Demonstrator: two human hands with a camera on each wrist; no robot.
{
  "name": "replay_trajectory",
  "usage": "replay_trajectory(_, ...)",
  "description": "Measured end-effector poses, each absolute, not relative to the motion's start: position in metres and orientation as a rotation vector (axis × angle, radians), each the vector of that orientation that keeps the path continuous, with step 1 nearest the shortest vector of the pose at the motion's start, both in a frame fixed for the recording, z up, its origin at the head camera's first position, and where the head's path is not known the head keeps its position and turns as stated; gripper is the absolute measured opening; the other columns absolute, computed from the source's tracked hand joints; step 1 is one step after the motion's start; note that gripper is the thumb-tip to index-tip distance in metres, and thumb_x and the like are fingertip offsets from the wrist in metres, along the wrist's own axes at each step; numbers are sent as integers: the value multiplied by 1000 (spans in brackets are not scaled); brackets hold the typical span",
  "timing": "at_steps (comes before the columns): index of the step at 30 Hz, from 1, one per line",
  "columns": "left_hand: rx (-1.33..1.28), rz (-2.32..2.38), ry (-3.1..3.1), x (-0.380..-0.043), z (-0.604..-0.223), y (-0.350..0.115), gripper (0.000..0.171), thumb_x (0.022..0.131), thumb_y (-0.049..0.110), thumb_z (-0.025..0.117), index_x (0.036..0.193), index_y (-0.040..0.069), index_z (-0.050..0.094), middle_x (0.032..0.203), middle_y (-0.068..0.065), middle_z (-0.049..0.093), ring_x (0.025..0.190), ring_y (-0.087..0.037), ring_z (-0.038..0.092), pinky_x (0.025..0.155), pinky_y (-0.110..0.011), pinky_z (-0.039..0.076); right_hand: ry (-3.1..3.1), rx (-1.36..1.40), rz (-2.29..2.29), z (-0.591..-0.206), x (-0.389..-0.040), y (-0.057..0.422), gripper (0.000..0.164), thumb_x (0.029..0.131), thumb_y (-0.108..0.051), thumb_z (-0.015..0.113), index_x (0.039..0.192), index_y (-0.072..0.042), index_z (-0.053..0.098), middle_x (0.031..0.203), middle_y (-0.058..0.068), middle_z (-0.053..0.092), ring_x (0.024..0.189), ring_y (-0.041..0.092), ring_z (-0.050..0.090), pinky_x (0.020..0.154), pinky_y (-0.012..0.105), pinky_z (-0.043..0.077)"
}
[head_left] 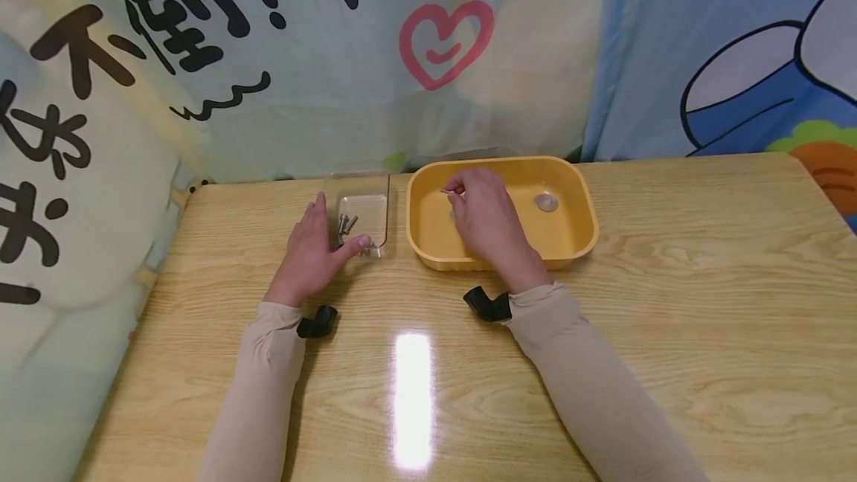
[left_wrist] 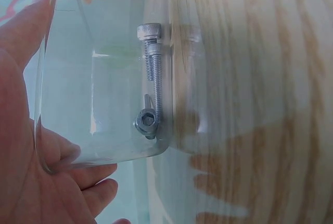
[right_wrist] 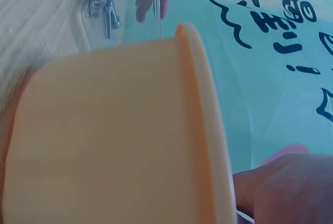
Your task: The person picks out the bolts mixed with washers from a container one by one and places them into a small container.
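Over the left part of a yellow tray [head_left: 428, 255], my right hand [head_left: 492, 218] pinches a small thin silver piece [head_left: 446, 191] between thumb and fingertips; its exact kind I cannot tell. A round silver piece [head_left: 546, 201] lies on the tray floor to the right of that hand. My left hand [head_left: 308, 255] rests against a clear plastic box [head_left: 364, 186], fingers stretched along its left side and thumb across its near edge. Several socket-head bolts [left_wrist: 149, 31] lie in the box, seen through its wall in the left wrist view.
The box and tray stand side by side at the back of the wooden table [head_left: 643, 363]. Behind them hangs a printed cloth [head_left: 535, 80], which also runs down the left side. In the right wrist view the tray's wall [right_wrist: 114, 130] hides most of the right hand's work.
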State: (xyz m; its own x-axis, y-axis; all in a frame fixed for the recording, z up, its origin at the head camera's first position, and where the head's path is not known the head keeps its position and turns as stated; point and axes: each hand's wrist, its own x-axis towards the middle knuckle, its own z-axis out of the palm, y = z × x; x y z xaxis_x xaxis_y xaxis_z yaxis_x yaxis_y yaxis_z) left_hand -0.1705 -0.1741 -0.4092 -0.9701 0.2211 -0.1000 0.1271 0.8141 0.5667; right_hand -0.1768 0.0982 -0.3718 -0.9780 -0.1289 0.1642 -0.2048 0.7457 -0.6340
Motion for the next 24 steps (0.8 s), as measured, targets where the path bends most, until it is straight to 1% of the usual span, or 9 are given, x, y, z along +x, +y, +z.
replay_trajectory(3, 274, 882, 2845, -171, -409, -174, 106, 97, 56, 60, 159, -2, -3, 166, -23, 5, 153, -37, 3, 122, -54, 7, -2819, 293, 1040, -372, -176, 94, 16, 102, -6, 57, 110, 3, 67, 106, 17, 64, 110, 36, 52, 93, 46, 46)
replay_trajectory(9, 289, 884, 2868, -172, -409, -174, 108, 96, 57, 61, 159, -5, -2, 164, -26, 7, 152, -40, 6, 121, -56, 9, -2812, 324, 1030, -374, -173, 84, 15, 102, -7, 58, 109, 2, 68, 106, 16, 64, 111, 35, 52, 93, 45, 46)
replay_trajectory(13, 291, 878, 2869, -172, -408, -176, 108, 96, 57, 60, 159, -5, -2, 164, -26, 7, 152, -40, 6, 121, -56, 9, -2803, 340, 1037, -373, -171, 78, 14, 101, -7, 59, 108, 2, 68, 105, 15, 64, 111, 36, 52, 93, 45, 46)
replay_trajectory(18, 291, 888, 2867, -172, -408, -175, 108, 95, 57, 61, 159, -5, -1, 164, -26, 7, 152, -40, 7, 121, -55, 8, -2801, 367, 1019, -374, -168, 72, 14, 102, -7, 59, 108, 1, 68, 105, 15, 63, 107, 34, 53, 91, 44, 45)
replay_trajectory(24, 281, 894, 2866, -172, -408, -174, 107, 96, 56, 61, 159, -4, -1, 165, -26, 8, 153, -39, 6, 122, -55, 7, -2768, 427, 1004, -375, -167, 67, 11, 100, -4, 60, 105, 2, 68, 104, 15, 65, 105, 34, 55, 96, 44, 43)
